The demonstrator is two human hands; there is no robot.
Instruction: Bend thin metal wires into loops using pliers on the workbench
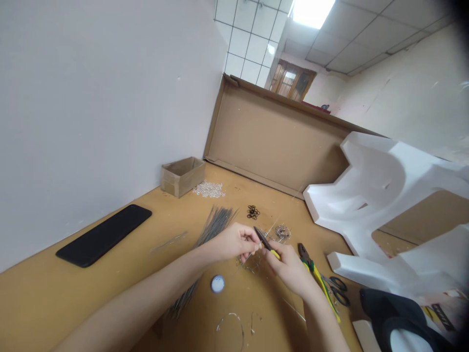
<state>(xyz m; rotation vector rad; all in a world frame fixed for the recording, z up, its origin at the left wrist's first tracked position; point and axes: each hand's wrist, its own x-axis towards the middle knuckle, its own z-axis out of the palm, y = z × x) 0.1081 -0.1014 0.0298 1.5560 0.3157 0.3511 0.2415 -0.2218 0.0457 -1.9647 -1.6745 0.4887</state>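
Observation:
Near the middle of the table, my left hand (246, 240) pinches a thin wire whose end runs down toward the table. Close against it, my right hand (287, 264) is closed round pliers (267, 242) with dark jaws and yellow handles. The jaw tips point up and left beside my left fingers; what lies between them is too small to make out. A bundle of grey wires (216, 226) lies under my left forearm. Behind my hands are a tangle of wire pieces (282, 233) and a small pile of black rings (252, 211).
Cardboard box (179, 177) and clear rings (209, 189) at the back left; black tray (104, 234) at the left. Round blue-white container (217, 284) near my left forearm. Yellow-green pliers (318, 278), scissors (339, 289) and white foam (351, 200) stand at the right.

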